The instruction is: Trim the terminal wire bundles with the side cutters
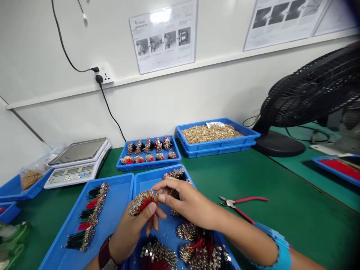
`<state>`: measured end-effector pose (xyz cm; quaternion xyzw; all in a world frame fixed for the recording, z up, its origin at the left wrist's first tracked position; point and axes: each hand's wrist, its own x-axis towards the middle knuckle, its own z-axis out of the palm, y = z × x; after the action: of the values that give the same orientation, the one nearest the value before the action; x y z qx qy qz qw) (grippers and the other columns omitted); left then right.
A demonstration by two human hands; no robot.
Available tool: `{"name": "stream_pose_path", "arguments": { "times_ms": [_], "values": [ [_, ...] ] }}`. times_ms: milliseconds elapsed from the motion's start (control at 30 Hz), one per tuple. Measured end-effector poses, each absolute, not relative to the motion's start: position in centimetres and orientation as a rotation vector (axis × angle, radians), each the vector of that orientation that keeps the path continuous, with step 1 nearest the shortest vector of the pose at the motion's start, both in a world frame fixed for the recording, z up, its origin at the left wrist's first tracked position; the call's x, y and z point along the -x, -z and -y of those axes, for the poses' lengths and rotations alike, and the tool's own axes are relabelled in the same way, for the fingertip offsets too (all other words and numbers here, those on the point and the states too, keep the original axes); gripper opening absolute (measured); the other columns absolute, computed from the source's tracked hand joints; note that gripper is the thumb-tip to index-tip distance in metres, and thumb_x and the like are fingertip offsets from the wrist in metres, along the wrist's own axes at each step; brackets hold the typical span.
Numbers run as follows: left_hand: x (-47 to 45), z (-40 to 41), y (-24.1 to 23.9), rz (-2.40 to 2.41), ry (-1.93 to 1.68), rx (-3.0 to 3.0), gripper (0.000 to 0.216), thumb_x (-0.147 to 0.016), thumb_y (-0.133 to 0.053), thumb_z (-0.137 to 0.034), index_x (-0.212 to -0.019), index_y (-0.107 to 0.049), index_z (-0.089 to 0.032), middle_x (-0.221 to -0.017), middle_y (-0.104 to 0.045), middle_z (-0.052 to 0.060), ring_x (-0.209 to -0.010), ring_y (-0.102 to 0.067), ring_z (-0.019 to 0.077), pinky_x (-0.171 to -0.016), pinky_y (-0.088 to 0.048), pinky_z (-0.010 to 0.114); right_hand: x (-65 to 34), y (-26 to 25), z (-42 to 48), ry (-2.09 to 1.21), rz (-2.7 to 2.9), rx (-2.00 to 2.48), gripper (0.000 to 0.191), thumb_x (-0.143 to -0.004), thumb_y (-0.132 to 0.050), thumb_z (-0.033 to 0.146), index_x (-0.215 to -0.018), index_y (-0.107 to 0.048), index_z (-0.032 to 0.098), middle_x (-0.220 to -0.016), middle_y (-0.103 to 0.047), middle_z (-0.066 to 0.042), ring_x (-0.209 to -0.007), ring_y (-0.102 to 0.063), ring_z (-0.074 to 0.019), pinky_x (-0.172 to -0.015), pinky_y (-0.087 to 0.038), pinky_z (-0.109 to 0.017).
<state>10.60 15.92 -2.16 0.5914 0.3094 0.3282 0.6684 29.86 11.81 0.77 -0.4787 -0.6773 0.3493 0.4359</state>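
Note:
My left hand (132,234) grips a fan-shaped bundle of red and black wires with metal crimp terminals (142,202). The fingertips of my right hand (180,197) pinch the bundle's wire end from the right. Beneath my hands, a blue plastic tray (165,228) holds heaps of similar bundles (202,251), partly hidden by my right forearm. To its left, another blue tray (118,202) holds rows of black and red wires with terminals (90,217), laid out along its left side.
A digital scale (78,161) stands on the green table (281,180) at the back left. Behind it are a blue tray of wire bundles (149,150) and stacked trays of loose brass terminals (210,135). Red-handled side cutters (233,204) lie right of my hands; a black fan (309,90) stands back right.

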Motion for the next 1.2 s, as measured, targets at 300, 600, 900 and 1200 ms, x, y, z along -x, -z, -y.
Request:
{"name": "stream_pose_path", "arguments": {
  "times_ms": [300, 600, 900, 1200],
  "values": [
    [-10.6, -15.8, 1.7, -0.687, -0.677, -1.191, 0.050, -0.076, -0.081, -0.064, -0.073, -0.076, -0.014, -0.059, -0.064, 0.002, -0.050, -0.054, 0.0105, -0.043, -0.035, 0.018, -29.9, 0.0, -12.1, -1.053, 1.563, 1.070, 0.014, -0.092, -0.065, 0.033, -0.088, -0.061, 0.020, -0.072, -0.055, 0.003, -0.067, -0.048, -0.0117, -0.060, -0.040, -0.027],
    [-10.5, -15.8, 1.9, -0.697, -0.749, -1.151, 0.045, -0.076, -0.084, -0.058, -0.072, -0.075, -0.013, -0.069, -0.070, 0.004, -0.052, -0.058, 0.0106, -0.044, -0.039, 0.019, -30.0, -0.1, -12.4, -1.243, 1.499, 1.009, 0.015, -0.090, -0.066, 0.030, -0.097, -0.060, 0.018, -0.074, -0.057, 0.002, -0.069, -0.052, -0.0123, -0.065, -0.042, -0.028],
    [-10.4, -15.7, 2.1, -0.708, -0.729, -1.149, 0.047, -0.075, -0.084, -0.060, -0.071, -0.075, -0.014, -0.069, -0.069, 0.003, -0.053, -0.058, 0.0110, -0.045, -0.040, 0.020, -29.6, 0.0, -12.1, -1.225, 1.491, 1.060, 0.013, -0.084, -0.064, 0.024, -0.088, -0.053, 0.020, -0.069, -0.053, 0.005, -0.066, -0.050, -0.0119, -0.062, -0.040, -0.027],
    [-10.8, -15.5, 1.5, -0.737, -0.775, -1.272, 0.050, -0.076, -0.082, -0.062, -0.070, -0.073, -0.013, -0.064, -0.067, 0.003, -0.052, -0.059, 0.0124, -0.045, -0.041, 0.021, -29.1, 0.6, -12.1, -1.206, 1.460, 1.094, 0.015, -0.082, -0.066, 0.023, -0.090, -0.053, 0.020, -0.070, -0.056, 0.004, -0.066, -0.053, -0.0124, -0.061, -0.043, -0.026]
  ]
}}
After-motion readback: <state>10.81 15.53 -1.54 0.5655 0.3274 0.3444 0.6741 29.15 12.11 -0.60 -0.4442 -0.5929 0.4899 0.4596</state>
